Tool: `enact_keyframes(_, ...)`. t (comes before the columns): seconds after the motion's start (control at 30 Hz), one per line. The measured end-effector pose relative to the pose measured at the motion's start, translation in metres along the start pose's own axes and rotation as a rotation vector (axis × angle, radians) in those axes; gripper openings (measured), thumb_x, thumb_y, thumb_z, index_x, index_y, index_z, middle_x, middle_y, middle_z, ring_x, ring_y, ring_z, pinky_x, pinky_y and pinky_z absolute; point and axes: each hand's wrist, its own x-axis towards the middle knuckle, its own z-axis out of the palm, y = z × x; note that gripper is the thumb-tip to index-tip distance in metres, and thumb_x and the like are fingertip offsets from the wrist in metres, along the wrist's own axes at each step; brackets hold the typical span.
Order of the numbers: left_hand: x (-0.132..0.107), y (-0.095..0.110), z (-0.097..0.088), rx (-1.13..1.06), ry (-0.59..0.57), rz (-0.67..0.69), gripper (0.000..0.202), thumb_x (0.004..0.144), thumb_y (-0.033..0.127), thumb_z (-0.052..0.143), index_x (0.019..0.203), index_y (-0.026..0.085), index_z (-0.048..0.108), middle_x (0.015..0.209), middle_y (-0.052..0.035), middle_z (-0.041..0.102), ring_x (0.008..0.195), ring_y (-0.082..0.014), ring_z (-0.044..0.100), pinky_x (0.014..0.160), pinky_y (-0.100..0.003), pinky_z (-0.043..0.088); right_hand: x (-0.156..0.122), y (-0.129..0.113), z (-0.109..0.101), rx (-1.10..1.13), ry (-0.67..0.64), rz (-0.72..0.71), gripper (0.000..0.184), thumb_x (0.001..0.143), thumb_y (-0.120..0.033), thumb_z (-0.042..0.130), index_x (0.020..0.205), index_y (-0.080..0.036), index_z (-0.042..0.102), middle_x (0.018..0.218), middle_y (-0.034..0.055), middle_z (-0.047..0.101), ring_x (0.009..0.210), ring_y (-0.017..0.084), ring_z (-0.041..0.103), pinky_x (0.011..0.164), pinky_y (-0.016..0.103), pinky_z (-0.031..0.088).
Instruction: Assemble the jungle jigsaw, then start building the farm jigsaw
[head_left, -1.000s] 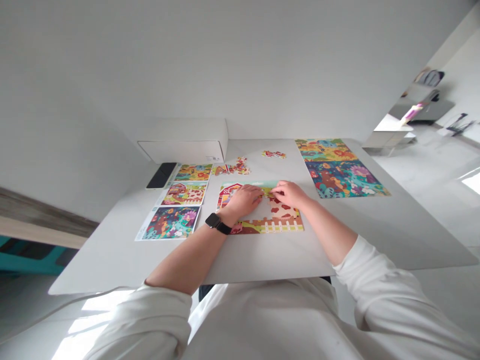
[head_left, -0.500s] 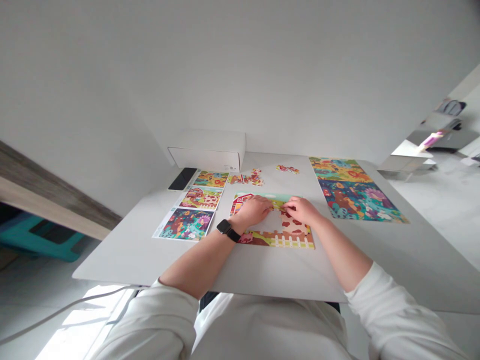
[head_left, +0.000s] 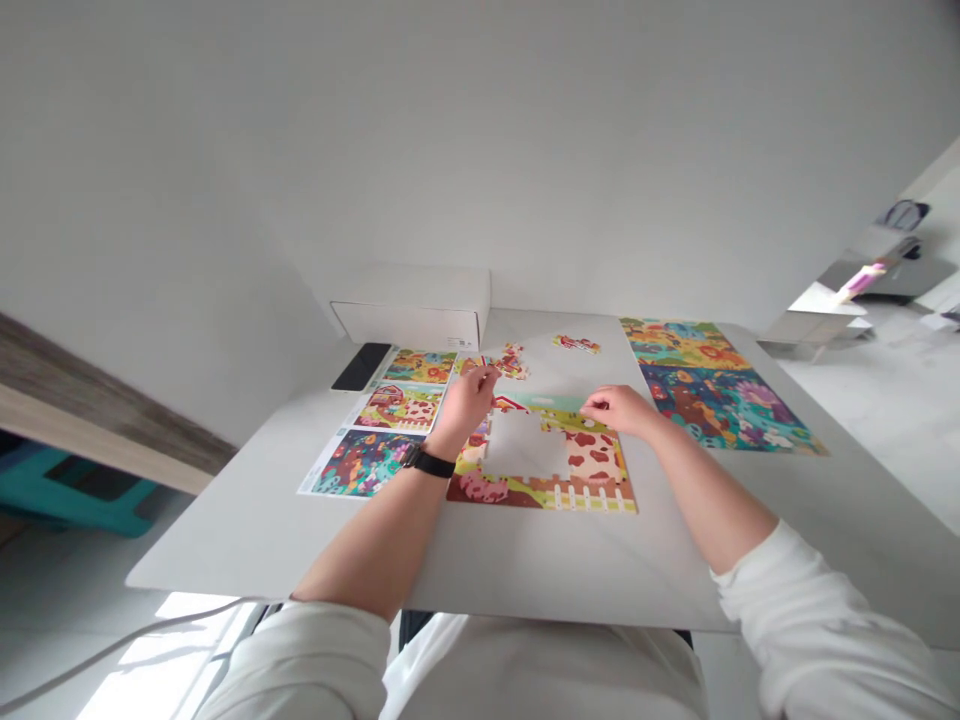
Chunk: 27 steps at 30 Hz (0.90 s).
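Note:
A farm jigsaw puzzle (head_left: 596, 460) lies on the table, its frame joined around an open middle where the white tabletop shows. My left hand (head_left: 466, 405), wearing a black watch, is over the puzzle's upper left side. Its fingers are pinched at the near edge of a pile of loose puzzle pieces (head_left: 514, 362); whether a piece is between them cannot be made out. My right hand (head_left: 624, 410) hovers at the upper right of the puzzle, thumb and fingertips together, with no piece visible in them. More loose pieces (head_left: 576, 344) lie farther back.
Left of the puzzle is a reference sheet (head_left: 367, 462) with three pictures, and a phone (head_left: 361, 367) beside its top. A white box (head_left: 409, 318) stands against the wall. Two finished-looking colourful pictures (head_left: 727, 405) lie at right. A cable (head_left: 150, 625) hangs at the table's left front edge.
My left hand has left the puzzle's top middle and moved left and back to the loose pieces. My right hand has drawn slightly right, uncovering the puzzle's open middle.

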Motion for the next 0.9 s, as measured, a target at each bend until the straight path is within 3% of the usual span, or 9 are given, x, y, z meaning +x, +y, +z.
enact_keyframes(0.13, 0.004, 0.0, -0.002, -0.173, 0.07, -0.117, 0.032, 0.1, 0.042, 0.059, 0.082, 0.021, 0.075, 0.05, 0.0041, 0.049, 0.05, -0.0154, 0.049, 0.052, -0.025, 0.033, 0.02, 0.011, -0.012, -0.035, -0.012, 0.047, 0.035, 0.095, -0.053, 0.068, 0.08, -0.024, 0.082, 0.069, 0.0005, 0.072, 0.065, 0.017, 0.06, 0.063, 0.028, 0.037)
enact_keyframes(0.23, 0.003, 0.0, 0.0, -0.293, 0.065, -0.228, 0.055, 0.1, 0.056, 0.059, 0.057, 0.023, 0.054, 0.045, 0.0038, 0.038, 0.043, -0.0127, 0.037, 0.047, -0.027, 0.027, 0.036, 0.019, -0.013, -0.046, -0.031, 0.113, 0.046, 0.098, -0.059, 0.062, 0.079, -0.023, 0.083, 0.059, 0.0, 0.066, 0.058, 0.017, 0.056, 0.059, 0.029, 0.034)
enact_keyframes(0.3, 0.002, -0.002, 0.001, -0.363, 0.069, -0.299, 0.064, 0.1, 0.063, 0.058, 0.051, 0.024, 0.041, 0.043, 0.0036, 0.034, 0.041, -0.0111, 0.032, 0.045, -0.028, 0.025, 0.046, 0.023, -0.011, -0.054, -0.038, 0.139, 0.045, 0.101, -0.055, 0.06, 0.08, -0.022, 0.084, 0.06, 0.0006, 0.068, 0.058, 0.017, 0.058, 0.059, 0.029, 0.035)
enact_keyframes(0.43, 0.002, -0.011, 0.004, -0.447, 0.101, -0.347, 0.065, 0.1, 0.064, 0.056, 0.051, 0.024, 0.041, 0.042, 0.0035, 0.034, 0.04, -0.0098, 0.032, 0.044, -0.027, 0.025, 0.065, 0.027, -0.006, -0.046, -0.033, 0.086, 0.021, 0.098, -0.029, 0.066, 0.092, -0.024, 0.086, 0.088, 0.0036, 0.083, 0.079, 0.019, 0.072, 0.07, 0.027, 0.046)
enact_keyframes(0.5, 0.004, -0.016, 0.005, -0.517, 0.117, -0.357, 0.06, 0.098, 0.064, 0.058, 0.055, 0.024, 0.045, 0.042, 0.0046, 0.034, 0.039, -0.0095, 0.03, 0.043, -0.026, 0.023, 0.073, 0.027, -0.004, -0.033, -0.049, 0.067, 0.019, 0.094, -0.02, 0.068, 0.099, -0.026, 0.086, 0.098, 0.0034, 0.085, 0.089, 0.02, 0.076, 0.076, 0.027, 0.05)
enact_keyframes(0.7, 0.008, -0.025, 0.006, -0.705, 0.157, -0.367, 0.053, 0.092, 0.067, 0.062, 0.064, 0.025, 0.047, 0.043, 0.0085, 0.029, 0.038, -0.0087, 0.025, 0.041, -0.024, 0.021, 0.104, 0.029, 0.0, -0.064, -0.118, 0.067, 0.015, 0.092, -0.022, 0.074, 0.1, -0.026, 0.086, 0.101, 0.0028, 0.086, 0.095, 0.02, 0.078, 0.083, 0.028, 0.055)
enact_keyframes(0.9, 0.009, -0.025, 0.005, -0.79, 0.18, -0.356, 0.052, 0.092, 0.066, 0.066, 0.066, 0.023, 0.05, 0.045, 0.0085, 0.032, 0.038, -0.0068, 0.028, 0.04, -0.022, 0.023, 0.137, 0.042, -0.007, -0.246, 0.075, 0.262, 0.024, 0.094, -0.025, 0.073, 0.115, -0.024, 0.085, 0.122, 0.0112, 0.082, 0.111, 0.026, 0.075, 0.094, 0.033, 0.054)
